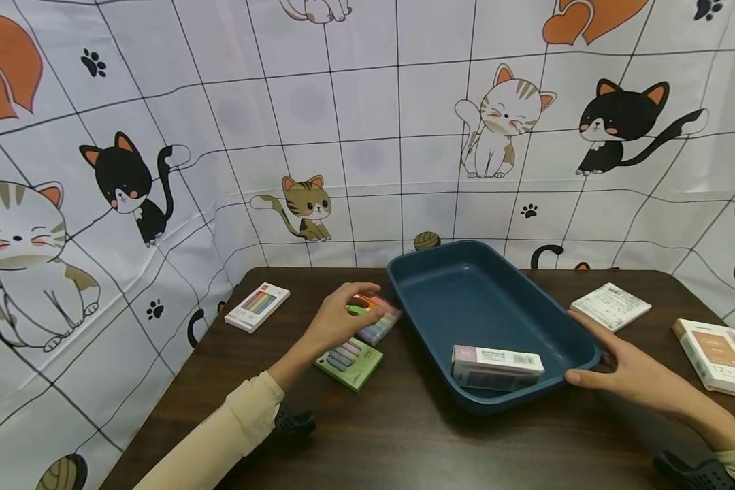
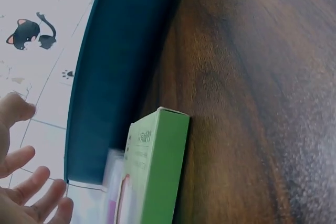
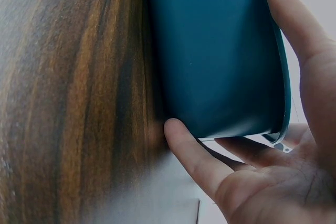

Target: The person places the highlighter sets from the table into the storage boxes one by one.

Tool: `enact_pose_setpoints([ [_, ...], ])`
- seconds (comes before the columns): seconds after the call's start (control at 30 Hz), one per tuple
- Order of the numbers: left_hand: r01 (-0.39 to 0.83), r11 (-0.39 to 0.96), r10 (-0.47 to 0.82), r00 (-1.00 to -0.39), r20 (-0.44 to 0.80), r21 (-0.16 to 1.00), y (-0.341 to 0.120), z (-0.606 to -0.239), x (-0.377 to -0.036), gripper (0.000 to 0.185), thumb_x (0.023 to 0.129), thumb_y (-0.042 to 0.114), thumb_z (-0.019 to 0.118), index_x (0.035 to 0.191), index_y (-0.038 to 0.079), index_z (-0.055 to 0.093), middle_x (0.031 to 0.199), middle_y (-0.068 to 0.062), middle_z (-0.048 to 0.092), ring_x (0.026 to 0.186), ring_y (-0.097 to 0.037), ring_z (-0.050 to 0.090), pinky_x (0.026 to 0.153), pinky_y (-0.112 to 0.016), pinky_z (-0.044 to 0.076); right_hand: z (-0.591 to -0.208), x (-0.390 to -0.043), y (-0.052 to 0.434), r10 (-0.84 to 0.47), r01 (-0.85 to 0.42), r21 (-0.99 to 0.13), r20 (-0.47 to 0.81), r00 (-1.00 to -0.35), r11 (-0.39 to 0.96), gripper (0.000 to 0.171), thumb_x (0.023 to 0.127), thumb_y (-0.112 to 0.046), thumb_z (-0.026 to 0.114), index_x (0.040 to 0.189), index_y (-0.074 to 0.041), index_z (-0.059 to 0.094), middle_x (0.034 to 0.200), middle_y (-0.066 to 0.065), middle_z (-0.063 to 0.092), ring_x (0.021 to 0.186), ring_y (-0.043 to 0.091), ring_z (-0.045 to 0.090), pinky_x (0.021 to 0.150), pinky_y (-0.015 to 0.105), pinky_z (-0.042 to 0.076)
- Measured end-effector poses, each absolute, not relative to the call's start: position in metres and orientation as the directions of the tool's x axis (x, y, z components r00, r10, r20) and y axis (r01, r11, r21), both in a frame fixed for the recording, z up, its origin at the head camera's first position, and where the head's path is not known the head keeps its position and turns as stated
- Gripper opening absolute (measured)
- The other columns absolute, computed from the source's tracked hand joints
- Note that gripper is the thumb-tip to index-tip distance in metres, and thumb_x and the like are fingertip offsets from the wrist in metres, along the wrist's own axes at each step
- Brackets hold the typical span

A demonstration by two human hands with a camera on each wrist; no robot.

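Left hand (image 1: 341, 314) curled down over a clear pack of coloured pens (image 1: 376, 318), fingertips on its top, grip itself not plainly shown; cannot tell whether pinching or only touching. Just in front of that pack, lying flat on the dark wooden bench (image 1: 404, 435), a green box (image 1: 348, 361) of pastel markers. Right hand (image 1: 625, 371) spread and relaxed against the near right corner of the blue tray (image 1: 416, 292), thumb on the outer wall, fingers along the rim. Inside the tray, near its front wall, a white box (image 1: 497, 366). Farther off on the bench: a slim pen box (image 1: 257, 306) at far left, a white packet (image 1: 610, 306) and an orange-and-white box (image 1: 719, 356) at right.
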State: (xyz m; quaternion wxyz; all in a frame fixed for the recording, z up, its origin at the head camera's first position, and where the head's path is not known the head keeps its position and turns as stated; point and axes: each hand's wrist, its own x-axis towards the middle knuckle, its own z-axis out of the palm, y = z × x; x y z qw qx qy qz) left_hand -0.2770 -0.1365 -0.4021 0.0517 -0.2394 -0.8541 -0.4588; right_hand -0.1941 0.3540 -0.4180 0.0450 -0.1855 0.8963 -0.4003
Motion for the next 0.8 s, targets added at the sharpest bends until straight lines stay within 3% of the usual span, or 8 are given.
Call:
enact_pose_setpoints([
  [0.23, 0.429, 0.506, 0.352, -0.895, 0.275, 0.749, -0.138, -0.407, -0.275, 0.055, 0.088, 0.034, 0.082, 0.138, 0.021, 0.063, 0.136, -0.005, 0.053, 0.122, -0.033, 0.058, 0.090, -0.048, 0.055, -0.420, -0.193, 0.353, -0.370, -0.286, -0.758, 0.063, -0.927, 0.586, 0.094, 0.096, -0.016, 0.072, 0.165, -0.016, 0.008, 0.156, 0.033, 0.019, 0.121, 0.047, 0.049, 0.076, 0.024, 0.052],
  [0.47, 0.423, 0.594, 0.351, -0.901, 0.253, 0.684, -0.140, -0.413, -0.281, 0.065, 0.086, 0.041, 0.082, 0.142, 0.018, 0.060, 0.144, -0.011, 0.044, 0.123, -0.037, 0.051, 0.097, -0.051, 0.048, -0.420, -0.192, 0.353, -0.369, -0.283, -0.760, 0.061, -0.927, 0.585, 0.093, 0.097, -0.017, 0.072, 0.165, -0.016, 0.008, 0.156, 0.034, 0.018, 0.122, 0.049, 0.047, 0.077, 0.024, 0.052],
  [0.8, 0.419, 0.639, 0.368, -0.903, 0.223, 0.644, -0.145, -0.417, -0.289, 0.070, 0.085, 0.038, 0.082, 0.147, 0.016, 0.055, 0.149, -0.017, 0.038, 0.118, -0.039, 0.052, 0.095, -0.048, 0.050, -0.418, -0.193, 0.353, -0.374, -0.297, -0.749, 0.071, -0.925, 0.593, 0.093, 0.097, -0.017, 0.071, 0.165, -0.017, 0.007, 0.157, 0.034, 0.018, 0.124, 0.050, 0.046, 0.077, 0.024, 0.052],
])
